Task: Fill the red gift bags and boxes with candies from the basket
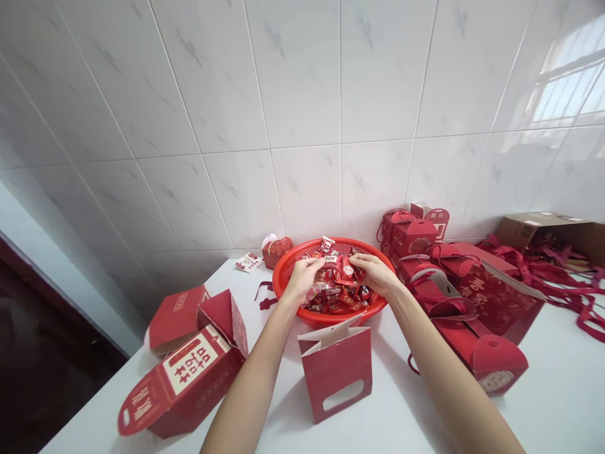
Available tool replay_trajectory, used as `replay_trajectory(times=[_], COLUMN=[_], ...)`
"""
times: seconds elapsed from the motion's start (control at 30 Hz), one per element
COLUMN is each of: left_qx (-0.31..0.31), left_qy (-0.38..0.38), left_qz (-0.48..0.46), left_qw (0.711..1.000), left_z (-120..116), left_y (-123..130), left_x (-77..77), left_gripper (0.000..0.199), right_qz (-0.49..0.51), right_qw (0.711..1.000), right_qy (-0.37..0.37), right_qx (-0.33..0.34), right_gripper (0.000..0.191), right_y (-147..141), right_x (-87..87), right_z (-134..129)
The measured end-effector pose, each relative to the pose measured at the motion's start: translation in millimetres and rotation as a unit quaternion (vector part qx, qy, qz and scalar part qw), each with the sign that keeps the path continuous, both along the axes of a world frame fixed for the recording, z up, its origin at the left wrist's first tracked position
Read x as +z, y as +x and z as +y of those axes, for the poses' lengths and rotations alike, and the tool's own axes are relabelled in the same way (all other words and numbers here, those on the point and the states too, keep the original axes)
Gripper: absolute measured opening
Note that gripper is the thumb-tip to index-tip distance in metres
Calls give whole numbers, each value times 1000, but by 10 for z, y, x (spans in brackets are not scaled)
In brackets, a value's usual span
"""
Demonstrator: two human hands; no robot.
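Both my hands are over a red plastic basket (pixel 278 277) heaped with wrapped candies (pixel 326 295). My left hand (pixel 304 277) is closed in a pinch on a small wrapped candy (pixel 330 259) with a pale label. Beside it, my right hand (pixel 377 273) pinches the edge of a red-wrapped candy (pixel 348 270) with a round light mark. Between my forearms, just in front of the basket, a red paper gift bag (pixel 336 372) stands upright with its top open and an oval window near its base.
At left are a red gift box (pixel 189 378) with a long flap and another red box (pixel 177 315). Several red boxes (pixel 472 296) crowd the right side. A cardboard box (pixel 524 230) and dark red ribbons (pixel 548 284) lie beyond. Behind the table rises a tiled wall (pixel 302 189).
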State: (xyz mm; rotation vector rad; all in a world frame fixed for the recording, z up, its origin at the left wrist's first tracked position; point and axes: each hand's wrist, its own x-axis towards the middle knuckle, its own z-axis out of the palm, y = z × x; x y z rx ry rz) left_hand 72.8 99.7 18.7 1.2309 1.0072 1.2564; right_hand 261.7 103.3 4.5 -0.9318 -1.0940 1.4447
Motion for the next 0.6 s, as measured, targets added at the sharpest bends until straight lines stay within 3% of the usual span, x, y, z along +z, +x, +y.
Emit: replay_trajectory(times=[0.4, 0.6], left_qx=[-36, -38], left_qy=[-41, 13], left_qz=[-55, -37], left_qw=[997, 999], left_z=[-42, -53], left_y=[-26, -53], left_x=[67, 119], left_gripper=[27, 33], right_qz=[12, 27], right_qw=[1000, 997], right_qy=[19, 67], right_qx=[0, 2], right_gripper=[36, 43], right_y=[-33, -100], right_x=[74, 291], right_z=[-78, -204])
